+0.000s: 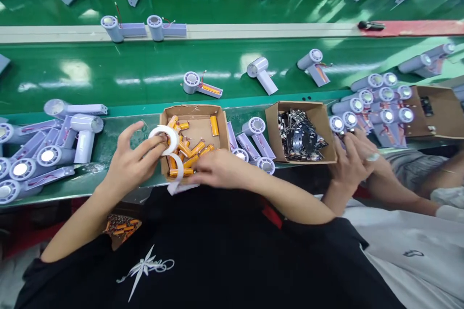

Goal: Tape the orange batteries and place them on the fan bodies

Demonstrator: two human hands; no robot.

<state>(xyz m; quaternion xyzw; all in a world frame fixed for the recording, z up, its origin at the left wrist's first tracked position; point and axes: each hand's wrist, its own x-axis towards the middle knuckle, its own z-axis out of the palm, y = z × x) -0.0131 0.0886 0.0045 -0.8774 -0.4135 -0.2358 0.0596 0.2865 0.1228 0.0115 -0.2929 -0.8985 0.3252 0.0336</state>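
Lying far left, lilac housings: piled on the green bench, left of the left hand.
Left hand: fingers closed round the white tape roll, above the box's left side; index raised off it. Light hold looked best, so the roll could turn.
Tape tail: curled down from the roll toward the box's near edge. Judged snag risk; wanted clear of loose cells.
Orange cells: heaped loose in the cardboard box, mostly left and near side, one apart at the far right. Single pick, gentle on wrap, seemed right.
Right hand: over the near right part of the box, fingers partly curled, blurred; couldn't tell if they had hold of anything. Slower fingers would've given cleaner contact.
Second box: black boards inside, right of more housings.
Co-worker's hands: at housings, far right.
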